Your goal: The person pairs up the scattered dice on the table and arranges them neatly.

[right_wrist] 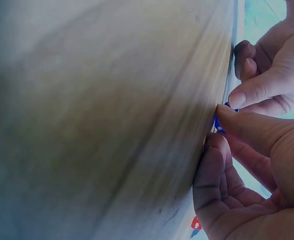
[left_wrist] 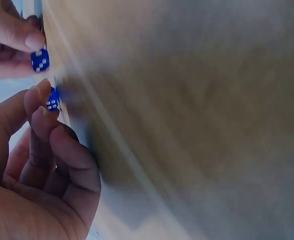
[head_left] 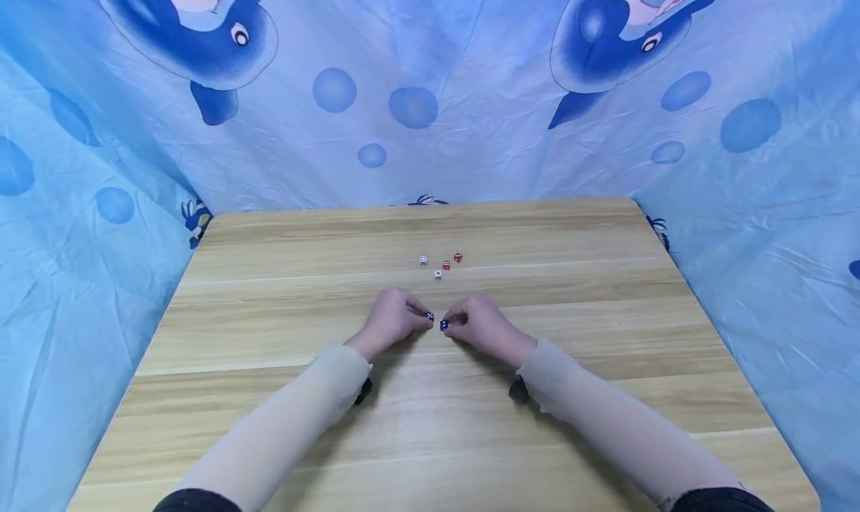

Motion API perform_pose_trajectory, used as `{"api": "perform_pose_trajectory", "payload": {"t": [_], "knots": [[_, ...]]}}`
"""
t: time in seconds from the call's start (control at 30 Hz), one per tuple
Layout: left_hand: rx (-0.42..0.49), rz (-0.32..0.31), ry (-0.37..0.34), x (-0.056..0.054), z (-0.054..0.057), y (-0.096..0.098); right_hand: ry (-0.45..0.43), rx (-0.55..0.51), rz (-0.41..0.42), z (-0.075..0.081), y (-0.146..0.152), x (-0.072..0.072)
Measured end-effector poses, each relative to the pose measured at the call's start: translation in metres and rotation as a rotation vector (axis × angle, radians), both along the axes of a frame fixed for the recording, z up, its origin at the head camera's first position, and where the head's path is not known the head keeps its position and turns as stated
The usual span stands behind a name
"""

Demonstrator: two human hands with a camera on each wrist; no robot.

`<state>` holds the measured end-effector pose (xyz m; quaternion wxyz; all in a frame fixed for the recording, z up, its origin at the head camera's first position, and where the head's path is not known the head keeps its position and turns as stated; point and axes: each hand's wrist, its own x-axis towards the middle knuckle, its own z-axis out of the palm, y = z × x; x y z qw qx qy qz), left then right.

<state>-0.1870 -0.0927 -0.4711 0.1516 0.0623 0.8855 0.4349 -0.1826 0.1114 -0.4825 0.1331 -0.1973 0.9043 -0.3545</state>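
Near the middle of the table my left hand [head_left: 395,316] pinches a blue die [head_left: 429,316] with white pips between thumb and fingertips. Facing it, my right hand [head_left: 480,322] pinches a second blue die [head_left: 444,325] the same way. A small gap separates the two dice in the head view. In the left wrist view, the left hand's die [left_wrist: 52,99] shows beside the fingertips, and the right hand's die [left_wrist: 40,60] sits just above it. Fingers largely cover the blue die [right_wrist: 219,125] in the right wrist view.
Beyond the hands lie two white dice, one farther back [head_left: 423,260] and one nearer [head_left: 438,275], and two red dice, one left [head_left: 446,265] and one right [head_left: 458,257]. The wooden table [head_left: 282,273] meets a blue dolphin-print cloth [head_left: 470,161] at its back and sides.
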Motion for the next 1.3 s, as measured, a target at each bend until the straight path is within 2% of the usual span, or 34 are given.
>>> {"api": "perform_pose_trajectory", "payload": {"t": [0.13,0.3,0.5,0.8,1.0,1.3], "knots": [[0.022,-0.002,-0.009,0.0071,-0.0012,0.0018,0.001,-0.002,-0.003,-0.0005,0.0004,0.0001],[-0.03,-0.002,0.031,0.0106,-0.0012,0.0043,0.008,-0.014,-0.005,-0.0004,-0.0001,-0.0001],[-0.026,-0.002,0.018,0.0109,-0.0009,0.0069,0.015,-0.002,-0.003,0.0019,-0.0021,0.0011],[-0.059,-0.022,0.05,0.0113,-0.0024,0.0089,0.002,-0.017,-0.019,0.0016,-0.0031,0.0002],[-0.068,-0.015,0.03,0.0088,-0.0024,0.0081,0.005,-0.023,-0.014,0.0012,-0.0026,-0.0015],[-0.069,-0.038,0.077,0.007,-0.0039,0.0066,0.001,-0.038,-0.014,0.0041,-0.0044,-0.0008]]}}
